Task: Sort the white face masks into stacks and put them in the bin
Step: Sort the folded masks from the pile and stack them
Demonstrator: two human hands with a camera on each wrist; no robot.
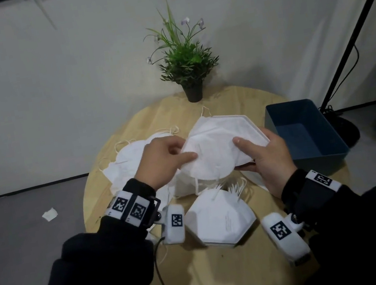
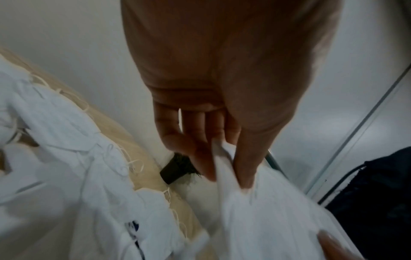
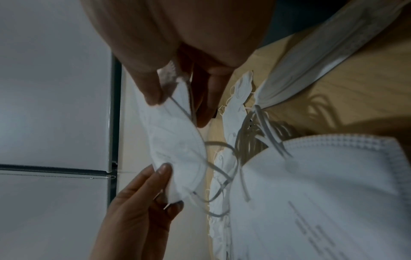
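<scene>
Now a mask stack (image 1: 221, 141) is held above the tabletop (image 1: 228, 272) by both hands.
Left hand (image 1: 160, 162) and right hand (image 1: 268, 153) each keep a pinching grip; edges should be squared before the bin (image 1: 304, 128).

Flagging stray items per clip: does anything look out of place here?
Yes: a small white scrap lies on the grey floor left of the table, away from the masks. What it is cannot be told.

bin (image 1: 304, 128) open (unblocked), plant (image 1: 188, 67) behind

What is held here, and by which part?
A white face mask, lifted above the table: left hand pinches its left edge, right hand grips its right edge.
</scene>
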